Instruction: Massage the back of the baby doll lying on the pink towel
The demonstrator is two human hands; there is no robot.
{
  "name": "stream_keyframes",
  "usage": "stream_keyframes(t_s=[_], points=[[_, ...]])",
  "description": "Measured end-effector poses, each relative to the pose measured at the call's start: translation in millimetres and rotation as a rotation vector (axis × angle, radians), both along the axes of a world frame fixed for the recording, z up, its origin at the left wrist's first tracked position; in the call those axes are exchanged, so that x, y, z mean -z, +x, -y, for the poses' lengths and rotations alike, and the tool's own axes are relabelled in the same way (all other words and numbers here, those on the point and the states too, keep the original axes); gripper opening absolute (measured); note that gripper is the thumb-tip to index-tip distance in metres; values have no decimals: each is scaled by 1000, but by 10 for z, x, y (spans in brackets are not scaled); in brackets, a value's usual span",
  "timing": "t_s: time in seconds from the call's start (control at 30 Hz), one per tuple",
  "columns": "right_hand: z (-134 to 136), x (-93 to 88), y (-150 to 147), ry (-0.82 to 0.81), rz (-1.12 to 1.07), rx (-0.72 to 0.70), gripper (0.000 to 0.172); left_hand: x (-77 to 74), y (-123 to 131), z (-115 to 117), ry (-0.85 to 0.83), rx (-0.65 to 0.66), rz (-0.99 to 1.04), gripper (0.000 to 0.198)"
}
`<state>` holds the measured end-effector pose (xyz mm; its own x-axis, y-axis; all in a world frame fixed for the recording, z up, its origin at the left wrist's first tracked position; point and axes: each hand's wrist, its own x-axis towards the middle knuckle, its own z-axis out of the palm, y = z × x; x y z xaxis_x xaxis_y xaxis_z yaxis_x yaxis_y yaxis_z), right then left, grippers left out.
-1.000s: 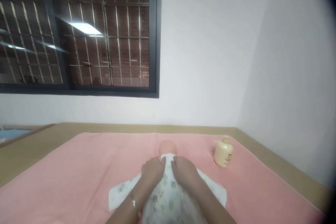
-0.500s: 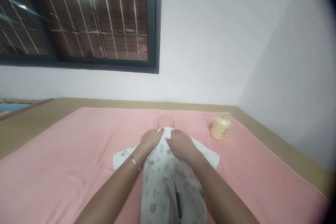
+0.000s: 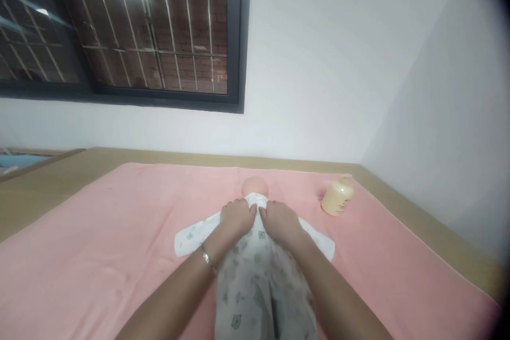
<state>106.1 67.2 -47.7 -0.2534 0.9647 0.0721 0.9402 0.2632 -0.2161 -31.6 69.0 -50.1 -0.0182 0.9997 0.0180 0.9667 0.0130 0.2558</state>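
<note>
- Doll (image 3: pixel 255 187): one. It lies on its back at the centre, head toward 12 o'clock, and only the bare head shows above the clothing.
- Garment (image 3: pixel 258 281): one, white with small green prints. It covers the doll from the neck down toward 6 o'clock, with sleeves spread toward 9 and 3 o'clock.
- Left hand (image 3: pixel 238 218): one, resting on the garment just below the doll's neck with fingers curled. I cannot tell whether its grip has closed on cloth.
- Right hand (image 3: pixel 281 221): one, beside the left hand on the garment with fingers curled. Its grip likewise cannot be told.
- Bracelet (image 3: pixel 207 257): one, on the left wrist.
- Bottle (image 3: pixel 337 199): one, pale yellow, at 2 o'clock from the hands and well apart from the doll.
- Towel (image 3: pixel 99 239): one, pink, spread under everything.
- Tabletop (image 3: pixel 51 183): tan, showing around the towel's edges.
- Room: white walls meet in a corner at 1 o'clock, and one barred window (image 3: pixel 119 26) is at 11 o'clock.
- Change from half a second ago: the two hands have drawn closer together, so their fingertips nearly meet at the collar. The bottle is unmoved.
</note>
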Motion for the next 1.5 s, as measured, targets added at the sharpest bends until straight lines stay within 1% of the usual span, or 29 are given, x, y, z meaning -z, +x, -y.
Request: stream_keyframes(t_s=[0.07, 0.13, 0.23, 0.3, 0.4, 0.5, 0.6, 0.67, 0.73, 0.8, 0.9, 0.97, 1.0, 1.07, 1.13, 1.23, 1.37, 1.5], points=[[77, -45, -21, 33, 45, -63, 40, 21, -63, -70, -30, -14, 25, 58], [74, -49, -17, 36, 47, -80, 39, 35, -69, -93, -29, -30, 26, 61], [-73, 30, 35, -37, -49, -11, 47, 38, 20, -24, 24, -44, -12, 56], [-201, 103, 82, -84, -91, 21, 54, 42, 89, 41, 76, -26, -57, 52], [-293, 161, 122, -109, -105, 10, 60, 69, 104, 59, 109, 13, -48, 49], [-206, 124, 99, -86, -108, -24, 56, 115, -15, -59, 51, -4, 40, 51], [-65, 55, 43, -14, -101, -123, 48, 148, -157, -210, -7, -45, 98, 61], [-39, 46, 20, 9, -114, -132, 47, 150, -182, -246, -16, -61, 108, 63], [-95, 82, 22, -13, -138, -67, 47, 138, -128, -197, 11, -63, 81, 62], [-205, 146, 45, -51, -155, 0, 51, 125, -17, -79, 67, -47, 29, 56], [-349, 230, 89, -79, -162, 42, 58, 123, 143, 104, 198, 51, -124, 45], [-367, 246, 103, -78, -162, 53, 60, 127, 179, 143, 251, 100, -190, 43], [-350, 242, 102, -70, -159, 51, 59, 128, 169, 126, 241, 95, -167, 43], [-285, 220, 87, -38, -153, 33, 52, 134, 99, 31, 158, 39, -25, 46], [-217, 197, 62, 16, -150, -14, 43, 152, -6, -105, 58, -20, 122, 53], [-186, 199, 24, 71, -153, -57, 34, 212, -144, -270, -12, -63, 208, 61], [-288, 274, 12, 52, -180, 61, 38, 307, -191, -336, -8, -97, 248, 62], [-412, 349, 68, -39, -242, 85, 44, 365, -186, -350, 18, -105, 280, 59]])
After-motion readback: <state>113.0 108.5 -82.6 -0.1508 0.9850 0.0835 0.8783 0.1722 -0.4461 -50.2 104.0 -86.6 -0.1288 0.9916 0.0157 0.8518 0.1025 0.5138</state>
